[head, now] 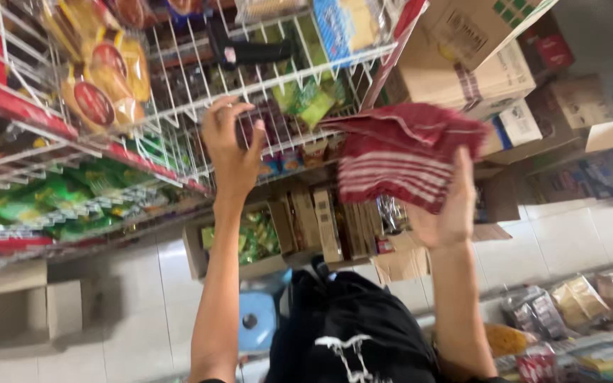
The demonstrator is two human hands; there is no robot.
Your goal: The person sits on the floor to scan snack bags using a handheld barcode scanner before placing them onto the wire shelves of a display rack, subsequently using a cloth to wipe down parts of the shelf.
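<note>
Red cloth with white stripes, bunched and folded, held up in the right hand; fingers clamped on its lower right edge, thumb hidden behind the fabric. The cloth hangs in front of the lower edge of the white wire rack, just beside it. Left hand raised to the rack; fingers apart and curled, tips touching or hooked on a wire, holding nothing loose. Behind the wires: green snack packets and a dark bottle lying on its side. To the left, a second wire shelf with yellow and red snack bags, green packs on the tier below. Under the rack, open cardboard boxes of packaged goods stand on the pale tiled floor. More cardboard boxes are stacked at upper right. A light blue stool stands by the person's dark clothing.
</note>
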